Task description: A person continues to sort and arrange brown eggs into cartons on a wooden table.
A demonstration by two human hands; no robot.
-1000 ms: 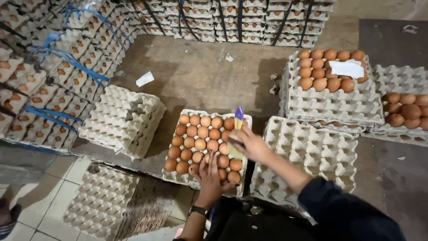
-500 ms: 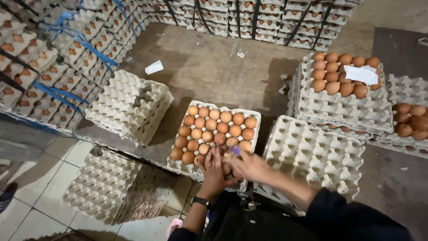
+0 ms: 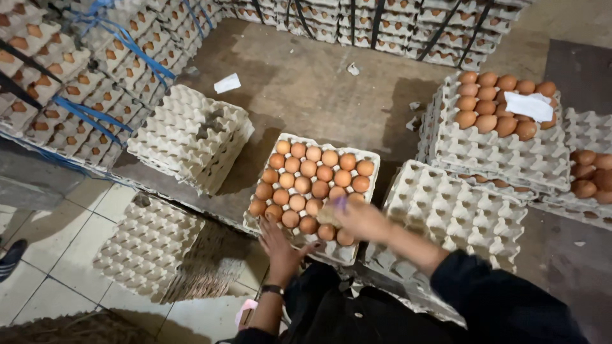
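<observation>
While at one tray (image 3: 333, 253), two hands (image 3: 280, 245) (image 3: 360, 220)

Dim room, soft light from above, dark shadows beside the egg stacks, right hand (image 3: 360, 218) blurry from moving, edges of the view bent and stretched, far corners darker

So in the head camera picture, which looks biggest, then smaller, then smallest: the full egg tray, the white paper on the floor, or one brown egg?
1. Full egg tray
2. White paper on the floor
3. One brown egg

The paper lies farther away, so it may be bigger than it looks.
</observation>
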